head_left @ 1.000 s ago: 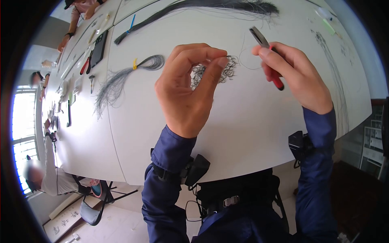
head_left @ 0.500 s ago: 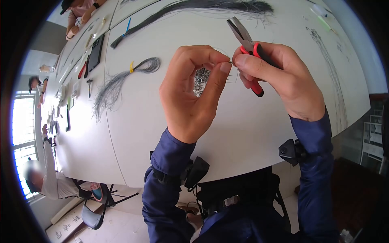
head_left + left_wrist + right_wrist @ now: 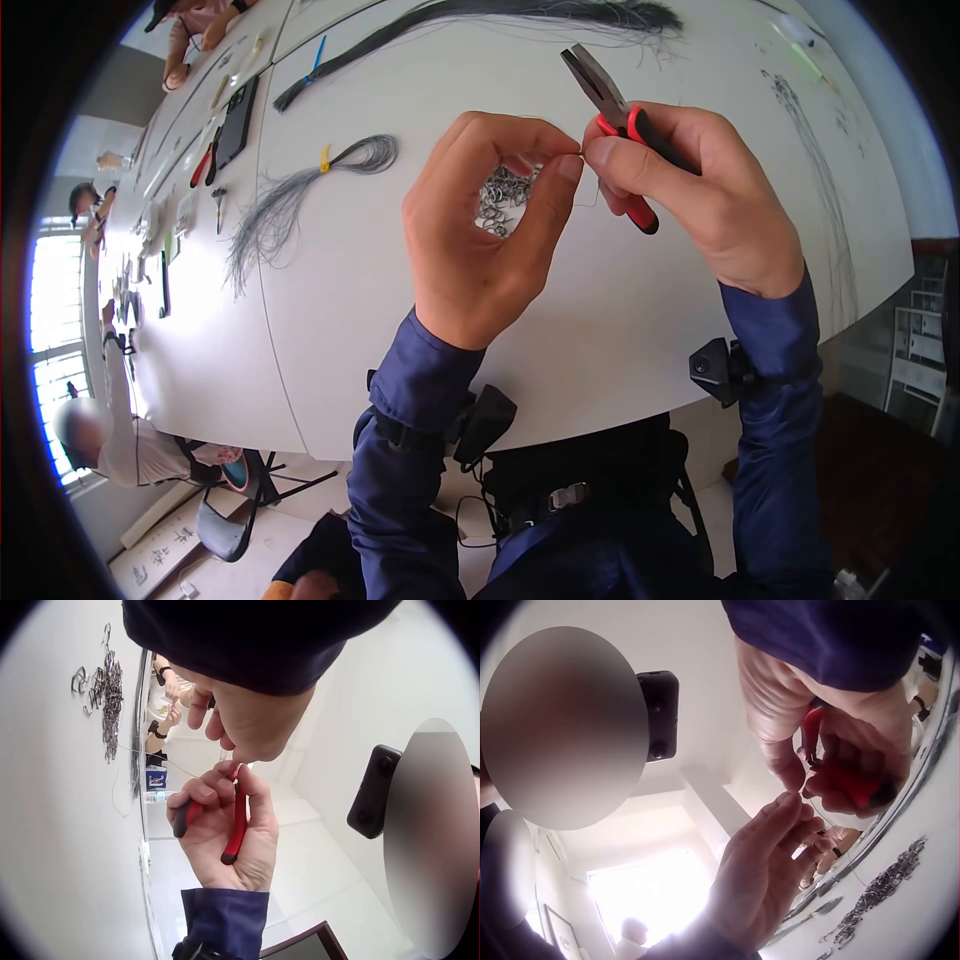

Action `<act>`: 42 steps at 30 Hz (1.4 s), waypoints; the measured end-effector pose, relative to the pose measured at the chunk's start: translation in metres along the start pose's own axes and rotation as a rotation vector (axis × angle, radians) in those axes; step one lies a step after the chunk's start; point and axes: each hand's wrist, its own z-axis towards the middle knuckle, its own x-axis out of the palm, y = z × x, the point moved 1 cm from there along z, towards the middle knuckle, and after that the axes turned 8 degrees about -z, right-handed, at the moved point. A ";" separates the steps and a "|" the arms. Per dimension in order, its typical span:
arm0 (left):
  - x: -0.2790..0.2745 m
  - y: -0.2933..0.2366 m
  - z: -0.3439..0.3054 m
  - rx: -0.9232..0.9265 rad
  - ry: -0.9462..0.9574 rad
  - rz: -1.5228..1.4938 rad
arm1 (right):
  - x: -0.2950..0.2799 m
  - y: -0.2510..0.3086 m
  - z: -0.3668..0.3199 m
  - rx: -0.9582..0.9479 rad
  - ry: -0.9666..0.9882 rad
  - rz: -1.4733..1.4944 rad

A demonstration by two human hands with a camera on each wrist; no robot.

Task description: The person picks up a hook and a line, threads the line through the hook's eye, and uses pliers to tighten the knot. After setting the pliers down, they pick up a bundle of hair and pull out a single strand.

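My left hand (image 3: 465,265) pinches a thin wire (image 3: 849,859) between thumb and forefinger, the other fingers curving loosely. Against those fingertips press the thumb and forefinger of my right hand (image 3: 720,195). The right hand also holds pliers (image 3: 602,88) with red and black handles, their metal nose pointing up and away from the pinch. In the left wrist view, the red handles (image 3: 236,832) lie across the right palm. Below the hands, a pile of small bent wire pieces (image 3: 507,188) shows through the loop of the left fingers. The pinched wire end is mostly hidden by fingertips.
A grey wire bundle (image 3: 350,160) with a yellow tie lies left on the white table (image 3: 600,340). A longer dark bundle (image 3: 450,22) stretches across the back; loose strands (image 3: 820,180) lie right. A black phone (image 3: 236,122) and other pliers (image 3: 206,165) sit far left.
My right hand has moved left with the pliers, bringing its fingertips to the left hand's pinch. The pliers' nose has swung left. Over the last half second both hands shift slightly right.
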 end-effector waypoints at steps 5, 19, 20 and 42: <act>0.002 0.003 0.002 0.040 -0.034 0.006 | -0.001 0.000 0.002 -0.042 -0.021 -0.081; 0.004 -0.004 0.000 -0.275 -0.146 -0.172 | 0.003 -0.001 -0.003 -0.098 -0.182 -0.106; 0.004 -0.005 -0.001 -0.283 -0.169 -0.190 | 0.005 -0.001 -0.007 -0.071 -0.186 -0.095; 0.010 -0.006 -0.003 -0.233 -0.168 -0.234 | 0.024 -0.007 0.000 -0.123 -0.257 0.070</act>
